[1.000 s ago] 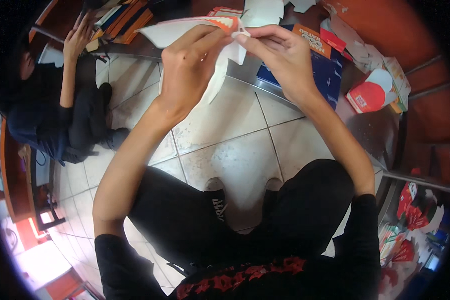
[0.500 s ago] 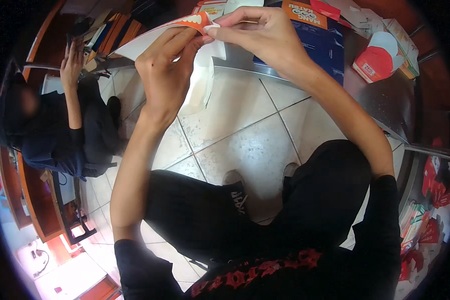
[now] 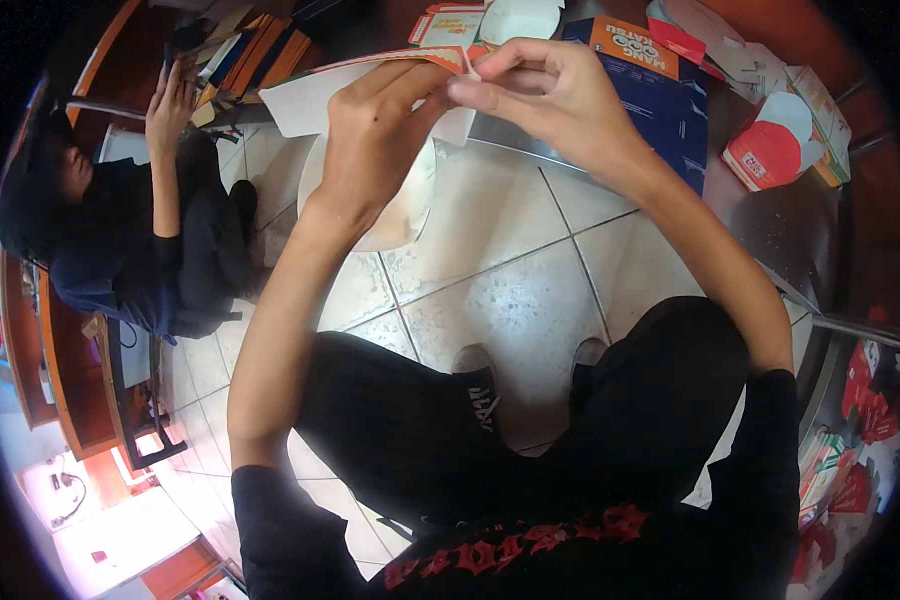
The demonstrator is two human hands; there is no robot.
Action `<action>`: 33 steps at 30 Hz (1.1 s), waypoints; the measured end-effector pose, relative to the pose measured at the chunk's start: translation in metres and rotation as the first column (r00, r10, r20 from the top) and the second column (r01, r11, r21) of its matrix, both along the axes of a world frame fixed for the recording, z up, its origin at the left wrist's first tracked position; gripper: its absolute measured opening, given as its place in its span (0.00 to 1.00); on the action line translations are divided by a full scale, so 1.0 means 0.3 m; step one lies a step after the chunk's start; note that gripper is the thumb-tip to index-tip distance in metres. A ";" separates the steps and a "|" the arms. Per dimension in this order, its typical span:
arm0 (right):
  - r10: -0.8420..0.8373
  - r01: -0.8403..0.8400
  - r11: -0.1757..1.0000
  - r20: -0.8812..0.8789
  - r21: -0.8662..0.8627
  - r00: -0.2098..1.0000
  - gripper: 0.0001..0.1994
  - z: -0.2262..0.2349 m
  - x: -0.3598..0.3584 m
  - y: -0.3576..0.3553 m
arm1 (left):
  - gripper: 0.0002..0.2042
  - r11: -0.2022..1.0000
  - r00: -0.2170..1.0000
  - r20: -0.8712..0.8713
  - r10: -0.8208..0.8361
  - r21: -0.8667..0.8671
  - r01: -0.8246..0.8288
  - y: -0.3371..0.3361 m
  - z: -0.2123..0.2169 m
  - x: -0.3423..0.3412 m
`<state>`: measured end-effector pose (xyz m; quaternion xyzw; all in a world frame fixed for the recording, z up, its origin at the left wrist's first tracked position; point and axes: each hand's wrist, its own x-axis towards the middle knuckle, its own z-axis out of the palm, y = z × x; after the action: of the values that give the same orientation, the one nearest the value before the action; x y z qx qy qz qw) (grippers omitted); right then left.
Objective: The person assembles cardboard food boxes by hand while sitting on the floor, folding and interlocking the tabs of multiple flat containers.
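Observation:
A partly folded paper food carton (image 3: 300, 105), white on one side with an orange and red printed edge, is held up at the top of the view. My left hand (image 3: 380, 135) grips it with bent fingers over the printed panel. At its right-hand corner, my right hand (image 3: 555, 100) pinches the edge between thumb and fingers, near the left fingertips. The two hands almost touch there, and part of the fold is hidden behind them. Beneath the carton and my left wrist is a white rounded container (image 3: 415, 205), partly covered from view.
A metal table (image 3: 760, 225) carries a dark blue box (image 3: 660, 120), a red-and-white open carton (image 3: 765, 160) and a white carton (image 3: 520, 20). More red cartons (image 3: 875, 400) lie at the right. On the left, another person (image 3: 140, 240) sits with a raised hand on the tiled floor.
The view has shifted a little. Both hands and the carton have moved slightly rightward, and the carton's white panel now hangs at a different angle. Both hands keep hold of it.

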<state>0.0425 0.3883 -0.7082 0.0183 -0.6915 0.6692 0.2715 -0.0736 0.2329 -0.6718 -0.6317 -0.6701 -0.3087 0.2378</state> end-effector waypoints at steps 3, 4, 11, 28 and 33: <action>-0.056 0.055 0.998 0.020 0.039 0.998 0.10 -0.008 -0.005 -0.011 | 0.11 1.000 1.000 -0.008 -0.014 -0.005 0.014 0.012 0.002 0.016; -0.079 0.079 0.997 0.035 0.001 0.996 0.09 -0.016 -0.007 -0.013 | 0.11 0.999 0.991 0.134 -0.030 -0.032 0.034 0.018 -0.005 0.014; -0.253 0.258 0.964 -0.071 0.068 0.965 0.08 -0.046 -0.041 -0.011 | 0.12 0.998 0.615 0.787 -0.044 0.007 0.062 0.035 -0.056 0.016; -0.416 0.406 0.904 -0.055 -0.134 0.908 0.08 -0.084 -0.063 0.040 | 0.17 0.886 0.867 0.453 0.207 -0.462 0.030 0.003 -0.094 0.142; -0.549 0.546 0.817 -0.038 0.184 0.835 0.10 -0.173 -0.064 0.178 | 0.17 0.909 0.734 0.676 -0.072 -0.258 0.326 -0.043 0.089 0.257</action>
<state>0.0233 0.4419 -0.7601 -0.1611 -0.7295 0.4950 0.4436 0.0036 0.2201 -0.6452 -0.5858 -0.6821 -0.4053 -0.1652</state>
